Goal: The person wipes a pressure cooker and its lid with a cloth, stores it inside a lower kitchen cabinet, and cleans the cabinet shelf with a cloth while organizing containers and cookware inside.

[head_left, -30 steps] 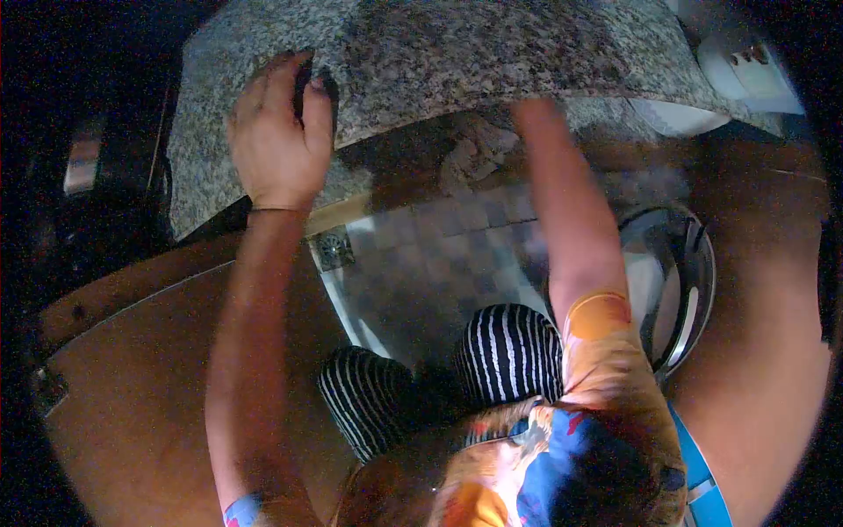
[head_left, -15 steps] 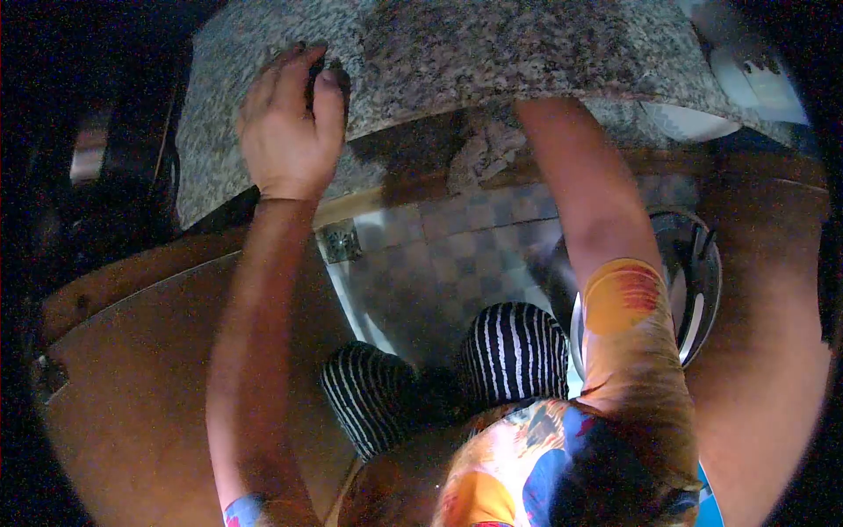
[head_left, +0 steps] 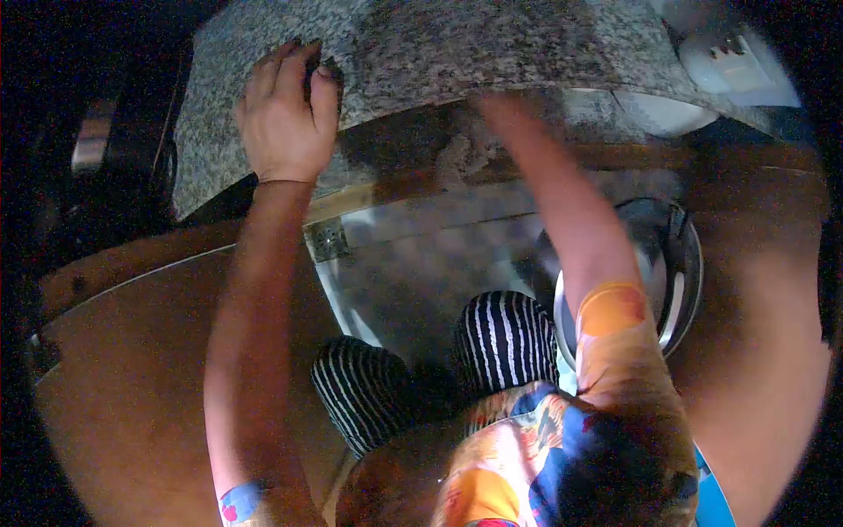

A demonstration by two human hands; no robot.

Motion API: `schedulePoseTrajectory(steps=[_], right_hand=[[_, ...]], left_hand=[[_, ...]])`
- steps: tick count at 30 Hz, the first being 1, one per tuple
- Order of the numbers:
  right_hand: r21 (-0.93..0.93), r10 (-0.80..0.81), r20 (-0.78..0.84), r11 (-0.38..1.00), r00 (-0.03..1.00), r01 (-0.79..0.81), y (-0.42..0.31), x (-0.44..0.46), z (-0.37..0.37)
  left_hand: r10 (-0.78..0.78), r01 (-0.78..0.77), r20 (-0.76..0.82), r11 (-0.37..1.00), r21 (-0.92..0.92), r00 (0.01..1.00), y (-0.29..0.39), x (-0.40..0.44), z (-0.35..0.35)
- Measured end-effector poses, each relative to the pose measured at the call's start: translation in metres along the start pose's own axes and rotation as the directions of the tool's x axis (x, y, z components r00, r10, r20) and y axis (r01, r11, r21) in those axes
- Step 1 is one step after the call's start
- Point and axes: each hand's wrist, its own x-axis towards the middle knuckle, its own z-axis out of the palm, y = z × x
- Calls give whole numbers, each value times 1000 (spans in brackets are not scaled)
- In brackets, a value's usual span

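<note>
My left hand (head_left: 288,114) rests on the speckled granite countertop (head_left: 413,53), back up, with fingers stretched and the thumb apart. Nothing shows in it. My right arm reaches forward to the front edge of the countertop, and my right hand (head_left: 500,104) is smeared and largely hidden under that edge. What its fingers do or touch cannot be made out. Close beside it, a crumpled greyish cloth (head_left: 461,160) hangs near the wooden frame below the counter. To its right, a white rounded dish (head_left: 666,112) shows under the counter edge.
Wooden cabinet doors stand open at left (head_left: 145,378) and right (head_left: 760,307). Below my right arm is a round metal pot (head_left: 689,290) with a handle. My knees in striped cloth (head_left: 505,338) are between the doors. A pale container (head_left: 724,66) sits at the far right.
My right arm has shifted to the left along the counter edge, uncovering more of the space near the white dish. The view has moved slightly. My left hand stays on the countertop.
</note>
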Motion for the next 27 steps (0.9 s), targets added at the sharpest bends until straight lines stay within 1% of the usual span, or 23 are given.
schedulePoseTrajectory(steps=[2,3,4,6,7,8,9,10,12,14,15,17,18,20,21,23,25,26,27], right_hand=[[-4,32,33,999,999,-32,-11,-29,3],[5,42,61,999,997,-42,-17,-42,6],[-15,42,180,999,983,-40,-16,-65,23],[-75,48,378,997,924,-21,-11,-111,32],[-114,19,488,993,872,42,3,-140,45],[-69,16,583,997,812,30,12,-161,54],[-23,4,672,1000,741,16,19,-178,62],[-23,-108,736,982,668,185,27,-192,67],[178,-144,872,984,467,-29,-3,-177,25],[294,-187,928,899,323,-325,-27,-157,-34],[315,-245,922,924,300,-216,-25,-158,-37],[280,-245,953,938,180,-203,-52,-124,-68],[260,-238,963,946,128,-196,-65,-110,-82],[356,-271,899,910,344,-213,-77,-88,-93],[407,-281,849,888,447,-215,-86,-74,-102],[478,-267,628,873,731,-92,-104,-40,-120],[349,-372,403,907,836,236,-106,-7,-111],[268,-356,353,924,865,271,-101,1,-99],[195,-345,294,935,891,297,-95,9,-83]], left_hand=[[23,-23,-10,999,29,1000,-6,-1,7],[-7,5,19,998,59,1000,-6,-2,11],[-76,67,72,991,119,994,-14,-10,33],[-116,97,108,981,169,987,-13,-13,42],[-128,107,111,978,178,986,-12,-14,49],[-142,118,112,974,192,984,-11,-15,53],[-128,108,115,980,164,985,-11,-14,58],[-114,97,116,984,146,987,-12,-14,63],[-114,96,124,985,142,986,-10,-17,65],[-109,93,115,987,131,987,5,-9,68],[-163,148,120,981,126,979,8,-10,71],[-257,246,129,964,100,958,14,-17,77],[-243,240,98,970,39,965,19,-25,79],[-228,232,72,971,-53,971,17,-39,66],[-240,245,92,968,-47,967,15,-45,53],[-255,262,134,965,-31,957,15,-55,26],[-383,402,150,906,-130,911,19,-68,3],[-447,470,160,867,-168,880,23,-74,-5],[-483,503,141,834,-225,864,28,-81,-2]])
